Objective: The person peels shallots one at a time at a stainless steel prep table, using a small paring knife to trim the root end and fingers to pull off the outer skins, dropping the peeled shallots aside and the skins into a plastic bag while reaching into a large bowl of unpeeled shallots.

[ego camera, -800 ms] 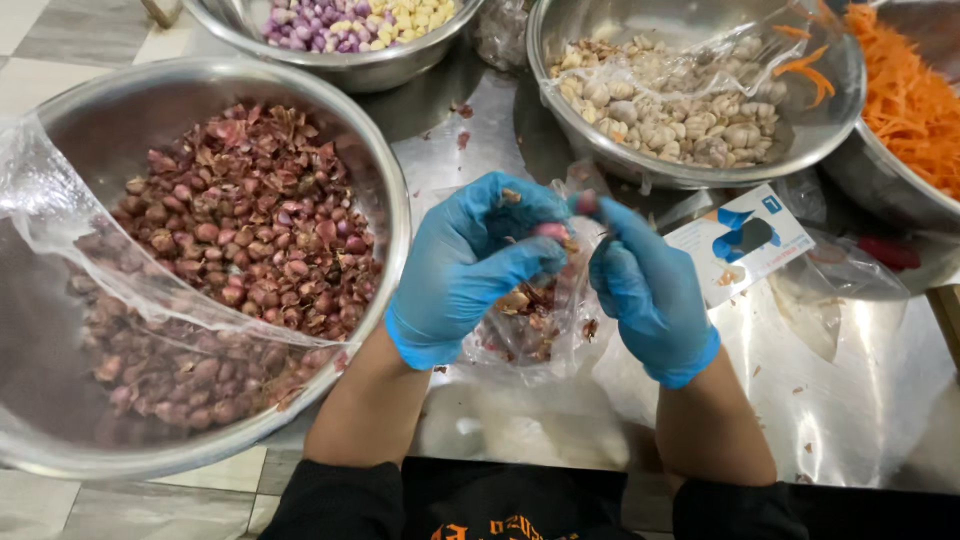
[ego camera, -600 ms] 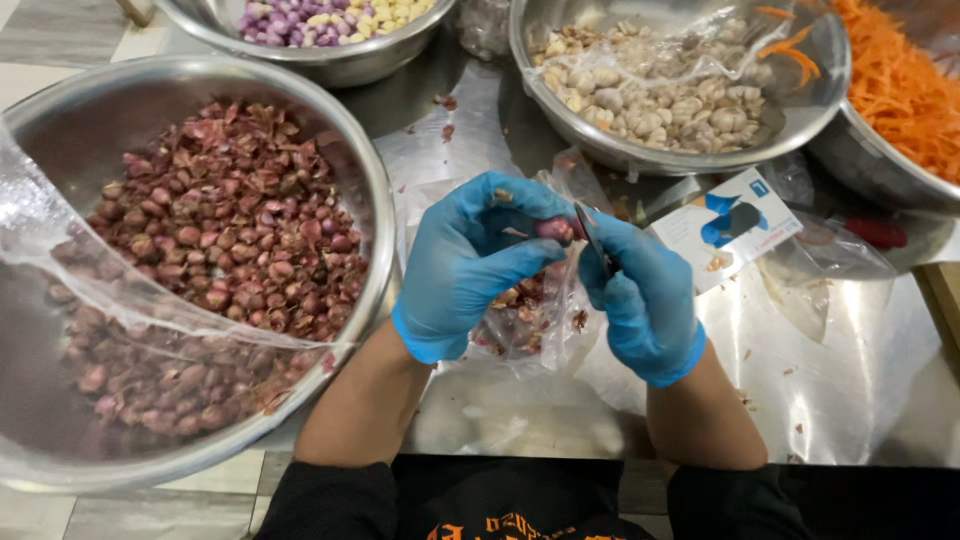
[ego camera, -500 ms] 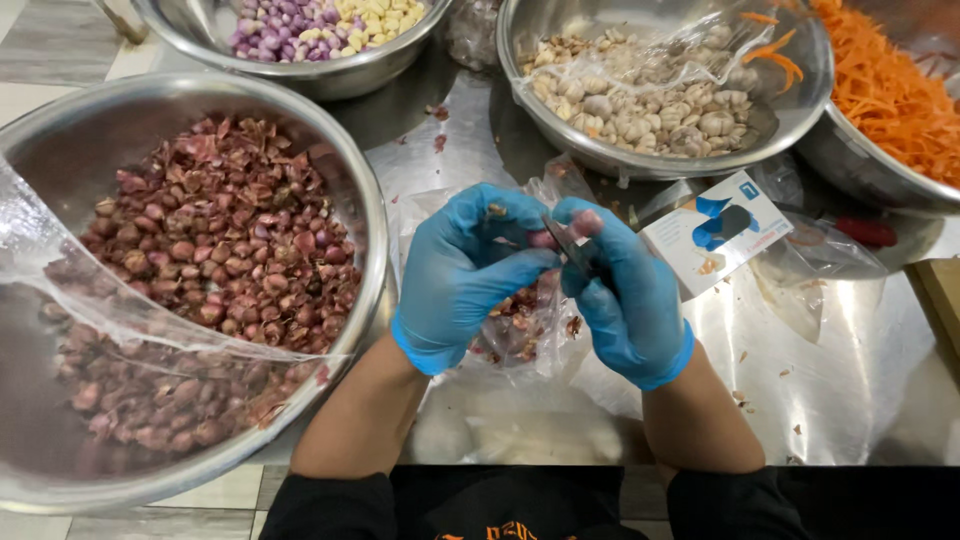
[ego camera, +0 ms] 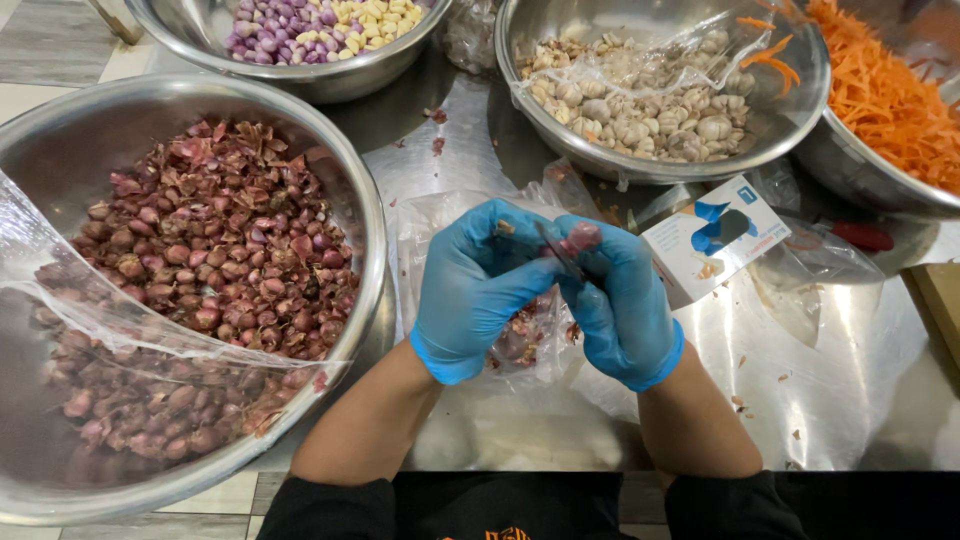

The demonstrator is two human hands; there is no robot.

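Both my hands wear blue gloves and meet over the steel table. My left hand (ego camera: 478, 288) pinches a small pinkish-red shallot (ego camera: 581, 238) at its fingertips. My right hand (ego camera: 622, 305) grips a small knife whose thin dark blade (ego camera: 556, 250) lies against the shallot. Under my hands lies a clear plastic bag (ego camera: 520, 345) holding reddish peelings. Most of the knife handle is hidden in the right glove.
A large steel bowl (ego camera: 368, 232) of unpeeled shallots, partly under plastic film, sits left. At the back are a bowl of peeled purple and yellow cloves (ego camera: 300, 25), a bowl of garlic (ego camera: 650, 105) and shredded carrot (ego camera: 885, 95). A small blue-and-white box (ego camera: 712, 238) lies right of my hands.
My hands have drawn closer together around the shallot, and the blade now rests against it. The view has shifted slightly; the bowls stay put.
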